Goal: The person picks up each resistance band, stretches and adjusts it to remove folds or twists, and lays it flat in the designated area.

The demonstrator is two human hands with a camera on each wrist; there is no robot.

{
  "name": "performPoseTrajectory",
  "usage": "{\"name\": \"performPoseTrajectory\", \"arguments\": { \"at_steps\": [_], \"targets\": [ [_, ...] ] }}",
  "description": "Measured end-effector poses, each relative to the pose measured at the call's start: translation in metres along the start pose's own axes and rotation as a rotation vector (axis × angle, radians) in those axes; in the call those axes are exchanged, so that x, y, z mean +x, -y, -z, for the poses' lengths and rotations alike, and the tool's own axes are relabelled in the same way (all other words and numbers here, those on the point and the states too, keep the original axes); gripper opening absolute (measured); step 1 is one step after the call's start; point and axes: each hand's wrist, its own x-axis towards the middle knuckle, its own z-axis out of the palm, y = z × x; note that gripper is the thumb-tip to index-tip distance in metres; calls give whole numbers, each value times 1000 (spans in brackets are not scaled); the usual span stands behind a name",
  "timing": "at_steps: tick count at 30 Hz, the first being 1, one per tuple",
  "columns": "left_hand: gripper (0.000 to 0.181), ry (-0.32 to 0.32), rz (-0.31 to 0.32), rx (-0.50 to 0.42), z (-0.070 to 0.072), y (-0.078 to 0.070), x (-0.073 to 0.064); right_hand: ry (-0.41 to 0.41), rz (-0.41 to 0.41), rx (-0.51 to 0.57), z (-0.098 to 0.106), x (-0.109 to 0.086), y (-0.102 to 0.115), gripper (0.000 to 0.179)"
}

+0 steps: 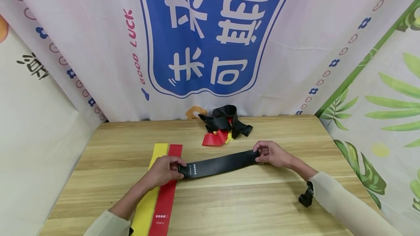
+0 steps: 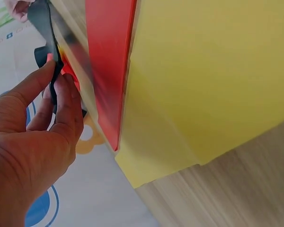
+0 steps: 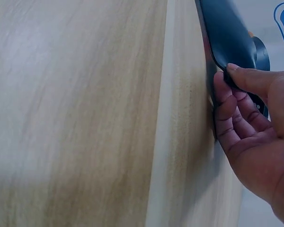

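Note:
A black resistance band (image 1: 220, 164) with a row of white dots near its left end stretches between my two hands. The left hand (image 1: 165, 171) pinches its left end between thumb and fingers, over the red band (image 1: 165, 199). At the other end, the right hand (image 1: 270, 154) pinches the band, and the right wrist view shows the thumb (image 3: 251, 80) on top with fingers curled below. The red band, printed "Heavy", lies flat on the table beside a yellow band (image 1: 144, 207), both partly hidden by the left arm.
Behind the black band, a loose heap of black bands (image 1: 224, 117) with red and yellow pieces (image 1: 214, 138) lies near the back edge of the wooden table (image 1: 262, 207). A printed curtain (image 1: 285, 75) hangs right behind that edge.

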Motion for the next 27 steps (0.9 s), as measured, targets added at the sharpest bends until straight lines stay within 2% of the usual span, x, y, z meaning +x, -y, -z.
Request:
{"name": "performPoseTrajectory", "arguments": {
  "at_steps": [7, 15, 21, 27],
  "targets": [
    [30, -13, 30, 11, -4, 0, 1, -29, 15, 6, 1, 0, -3, 34],
    [28, -36, 38, 5, -8, 1, 2, -107, 13, 20, 1, 1, -4, 41],
    [26, -41, 8, 7, -9, 2, 1, -181, 26, 38, -1, 2, -3, 30],
    [25, -20, -27, 16, -8, 1, -4, -188, 43, -14, -1, 4, 1, 20]
  ]
}}
